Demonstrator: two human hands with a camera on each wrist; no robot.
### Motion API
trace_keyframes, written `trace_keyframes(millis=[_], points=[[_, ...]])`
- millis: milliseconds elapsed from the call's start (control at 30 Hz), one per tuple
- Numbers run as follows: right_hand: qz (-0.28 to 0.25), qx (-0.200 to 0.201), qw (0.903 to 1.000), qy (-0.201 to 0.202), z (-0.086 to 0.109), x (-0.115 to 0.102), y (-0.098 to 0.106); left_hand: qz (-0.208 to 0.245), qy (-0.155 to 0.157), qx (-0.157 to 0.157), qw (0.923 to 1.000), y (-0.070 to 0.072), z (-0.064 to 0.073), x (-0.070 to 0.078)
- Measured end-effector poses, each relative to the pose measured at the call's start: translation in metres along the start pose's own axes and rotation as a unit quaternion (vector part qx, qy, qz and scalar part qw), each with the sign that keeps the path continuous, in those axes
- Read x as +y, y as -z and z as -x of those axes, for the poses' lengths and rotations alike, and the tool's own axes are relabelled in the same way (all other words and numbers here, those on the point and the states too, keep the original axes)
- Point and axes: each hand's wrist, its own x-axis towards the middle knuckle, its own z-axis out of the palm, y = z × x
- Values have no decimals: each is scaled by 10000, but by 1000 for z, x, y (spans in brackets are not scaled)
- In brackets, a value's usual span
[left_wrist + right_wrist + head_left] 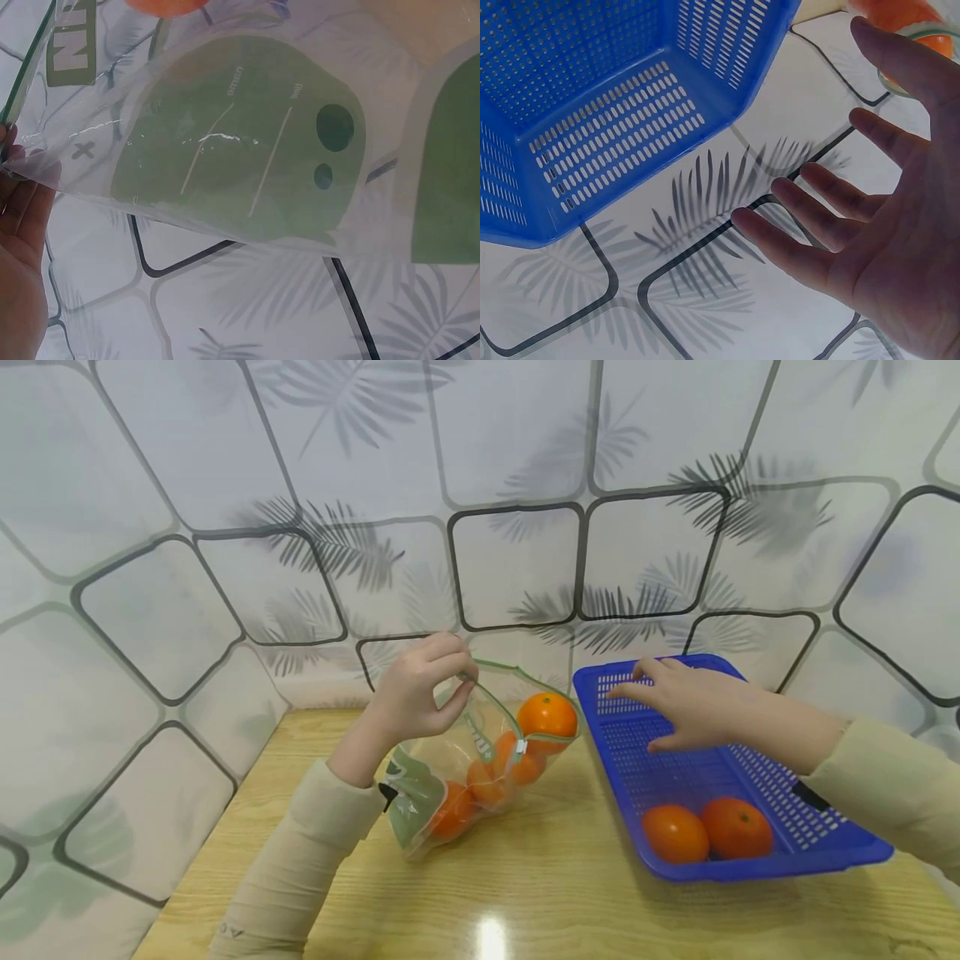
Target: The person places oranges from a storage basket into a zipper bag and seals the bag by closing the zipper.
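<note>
My left hand (426,687) pinches the green-edged rim of a clear zip bag (420,768) between thumb and fingers. In the left wrist view the bag's printed green side (240,150) fills most of the picture, with the left hand (26,247) at its edge. Several oranges lie inside the bag; one orange (547,717) sits right at its open mouth. My right hand (693,703) hovers above the blue plastic basket (611,777), its fingers spread and holding nothing. Two oranges, a left one (675,833) and a right one (737,828), lie at the basket's near end.
A wooden table (540,893) carries the bag on the left and the basket on the right. Behind it hangs a pale curtain-like backdrop (517,568) with dark outlines and leaf prints.
</note>
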Motion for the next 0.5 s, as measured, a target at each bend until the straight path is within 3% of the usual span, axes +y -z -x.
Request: trace_keyframes(millis=[500], points=[[-120, -130, 9996, -198, 14, 6, -14, 32, 56, -22, 10000, 1, -1, 1]])
